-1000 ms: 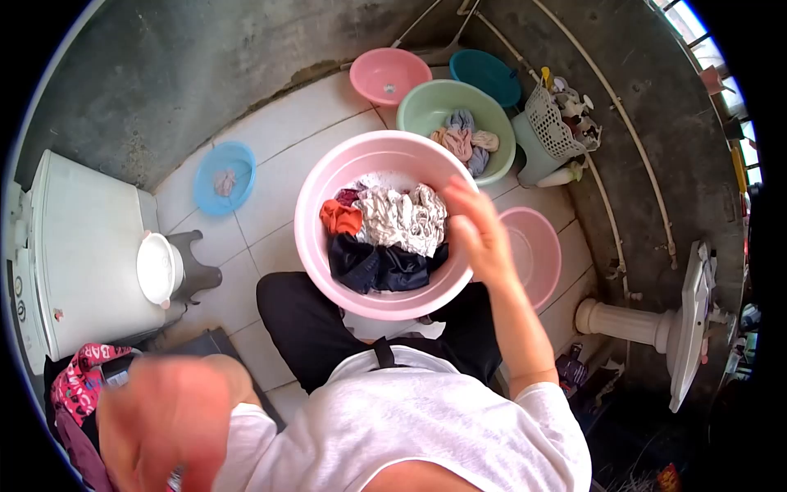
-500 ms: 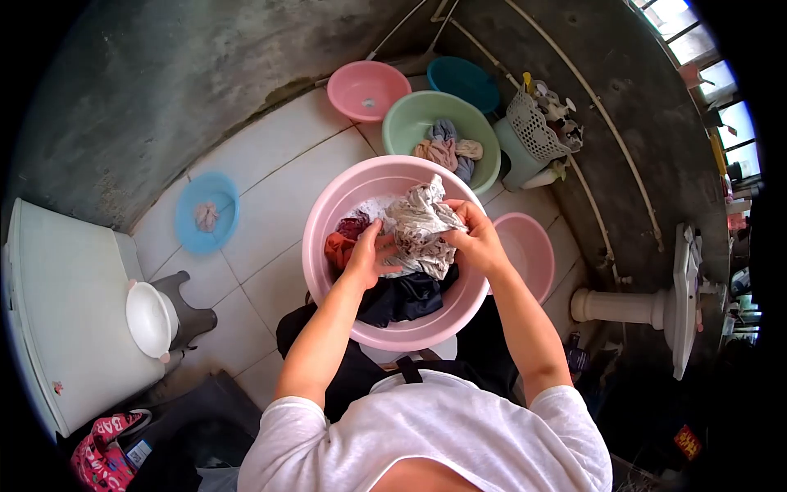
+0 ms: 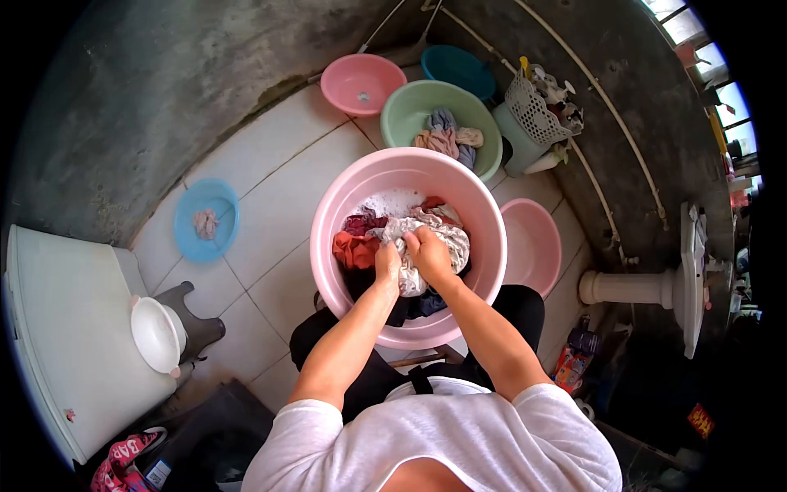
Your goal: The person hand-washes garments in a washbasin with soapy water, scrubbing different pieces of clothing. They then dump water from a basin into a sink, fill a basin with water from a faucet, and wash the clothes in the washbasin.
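Note:
A large pink basin (image 3: 490, 238) stands before me with wet laundry and suds (image 3: 392, 202) in it. Both hands are closed on a bunched whitish patterned garment (image 3: 452, 240) low in the basin. My left hand (image 3: 388, 267) grips its left side, and my right hand (image 3: 428, 254) holds it close by, with the fingers partly hidden in the folds. Orange-red cloth (image 3: 354, 251) and dark red cloth (image 3: 363, 222) lie to the left of my hands. Dark cloth (image 3: 426, 306) shows underneath, near the basin's front wall.
Beyond stands a green basin (image 3: 402, 123) with clothes, beside a pink basin (image 3: 361, 74) and a teal one (image 3: 459, 72). Another pink basin (image 3: 537, 246) is at right, near a pedestal sink (image 3: 631, 289). At left are a blue basin (image 3: 184, 234) and a stool (image 3: 201, 328) bearing a white bowl (image 3: 156, 332).
The patterned garment has gone from held up and loosely spread to bunched low in the basin. My left hand, spread beside it before, has closed on it, and both hands have come together.

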